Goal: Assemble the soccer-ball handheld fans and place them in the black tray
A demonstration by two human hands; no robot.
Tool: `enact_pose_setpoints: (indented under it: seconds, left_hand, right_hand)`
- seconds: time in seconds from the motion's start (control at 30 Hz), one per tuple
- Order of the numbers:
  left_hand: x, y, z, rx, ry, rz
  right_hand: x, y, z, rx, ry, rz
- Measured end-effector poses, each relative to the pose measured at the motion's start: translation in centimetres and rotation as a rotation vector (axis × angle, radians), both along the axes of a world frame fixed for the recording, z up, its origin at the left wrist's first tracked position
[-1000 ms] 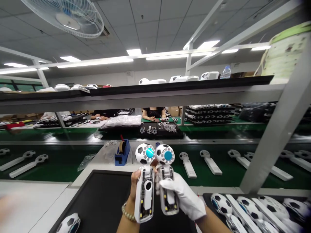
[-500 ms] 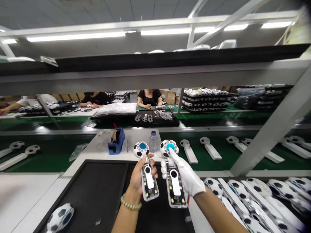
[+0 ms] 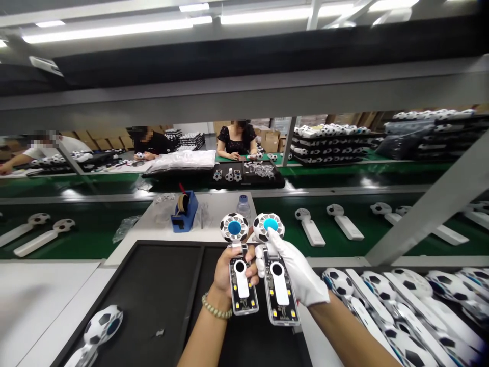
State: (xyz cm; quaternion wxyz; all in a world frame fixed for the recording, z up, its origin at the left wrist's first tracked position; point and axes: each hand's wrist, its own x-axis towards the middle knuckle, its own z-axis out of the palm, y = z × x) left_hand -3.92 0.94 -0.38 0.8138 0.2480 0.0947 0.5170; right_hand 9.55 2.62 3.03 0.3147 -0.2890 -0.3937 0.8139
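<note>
My left hand (image 3: 222, 270), bare with a beaded bracelet on its wrist, is wrapped round a handheld device with a soccer-ball head and clear handle (image 3: 241, 300). A circuit board with yellow squares shows inside that handle. In a white glove, my right hand (image 3: 303, 272) grips a second such device (image 3: 282, 306), its thumb near the blue disc on the ball head. The two devices stand side by side, heads up, above a black tray (image 3: 156, 275). At the tray's lower left lies another soccer-ball device (image 3: 103, 326), partly out of view.
A blue tape dispenser (image 3: 184, 216) and a water bottle (image 3: 243, 205) stand behind the tray. White-handled ball devices (image 3: 311, 229) lie on the green belt (image 3: 275, 201). More fill the lower right (image 3: 382, 306). A slanted post (image 3: 428, 199) crosses the right; co-workers sit opposite.
The view has tilted downward. My left hand and its device have moved right, closer to the right one. Devices on the near belt have shifted right. Both grips stay held.
</note>
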Motion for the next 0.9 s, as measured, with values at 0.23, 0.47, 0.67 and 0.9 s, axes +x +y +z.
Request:
enact_pose_setpoints:
  seconds: [0.23, 0.47, 0.67, 0.9]
  left_hand:
    - [-0.9, -0.1, -0.3, 0.166, 0.321, 0.289]
    - [-2.5, -0.6, 1.3, 0.661, 0.770, 0.572]
    - [-2.8, -0.8, 1.7, 0.699, 0.862, 0.701]
    - [-2.2, -1.0, 1.5, 0.175, 0.358, 0.576]
  right_hand:
    - [0.6, -0.3, 0.8, 0.421, -0.210, -0.222]
    - [1.6, 0.0, 1.4, 0.866, -0.414, -0.299]
    - [2.9, 6.6, -1.6, 0.356, -0.657, -0.282]
    - [4.0, 11.7, -7.0, 0.605, -1.382, -0.253]
